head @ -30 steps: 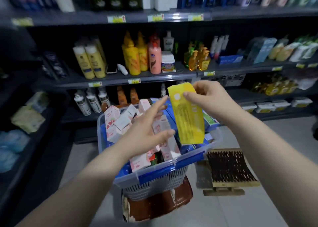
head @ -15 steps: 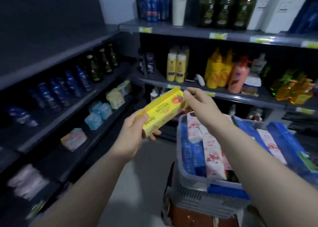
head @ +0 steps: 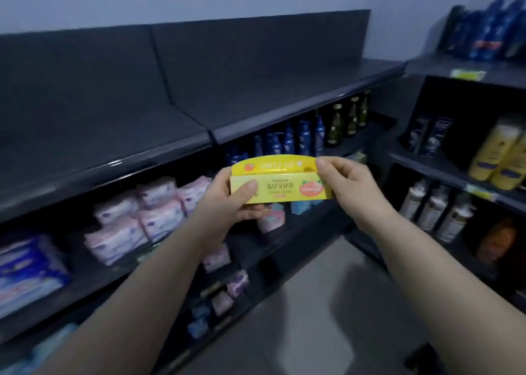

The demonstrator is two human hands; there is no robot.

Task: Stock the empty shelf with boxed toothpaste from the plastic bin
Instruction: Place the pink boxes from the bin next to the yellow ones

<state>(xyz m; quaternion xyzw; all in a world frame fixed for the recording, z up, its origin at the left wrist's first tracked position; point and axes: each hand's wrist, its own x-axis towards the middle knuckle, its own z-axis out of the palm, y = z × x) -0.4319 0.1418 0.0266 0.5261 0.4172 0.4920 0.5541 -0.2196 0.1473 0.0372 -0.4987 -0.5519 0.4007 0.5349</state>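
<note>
Both hands had swung the yellow cardboard toothpaste box [head: 280, 182] from the bin toward the empty dark metal shelf [head: 142, 110]; left hand [head: 227, 201] and right hand [head: 345, 185] pinched its ends, and loose end-grips could let it twist and drop.

Dim, bluish store interior seen through a wide-angle lens
Weak, even light leaves only a small glint on the lip of the empty shelf [head: 116, 162]; the yellow box [head: 281, 188] is the sharpest, brightest area, whereas bottles [head: 503, 152] and packs [head: 31, 266] at the edges smear and shelf lines bow
</note>
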